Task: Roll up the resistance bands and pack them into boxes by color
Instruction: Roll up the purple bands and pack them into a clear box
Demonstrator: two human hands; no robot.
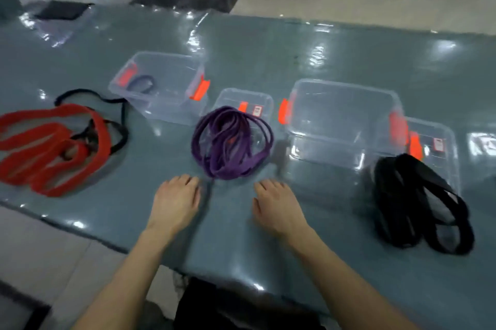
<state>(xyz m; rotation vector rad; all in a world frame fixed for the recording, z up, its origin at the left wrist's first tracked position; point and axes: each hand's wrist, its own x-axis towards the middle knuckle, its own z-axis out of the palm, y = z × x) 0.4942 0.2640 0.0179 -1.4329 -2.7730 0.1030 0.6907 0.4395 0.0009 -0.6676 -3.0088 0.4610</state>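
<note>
A loose pile of purple bands [230, 141] lies at the table's middle. My left hand [177, 198] and my right hand [276, 203] rest flat on the table just in front of it, fingers relaxed, holding nothing. Wide red bands [51, 147] sprawl at the left, tangled with a thin black band [120, 115]. Wide black bands [418, 203] lie at the right. A clear box with orange latches [161, 88] at the back left holds one rolled dark band [142, 82]. A larger clear box [341, 120] stands right of centre.
The grey glossy table [295, 50] carries two clear lids: one [244, 104] behind the purple pile, another [432, 144] behind the black bands. The table's front edge runs diagonally at lower left, above tiled floor [40, 249].
</note>
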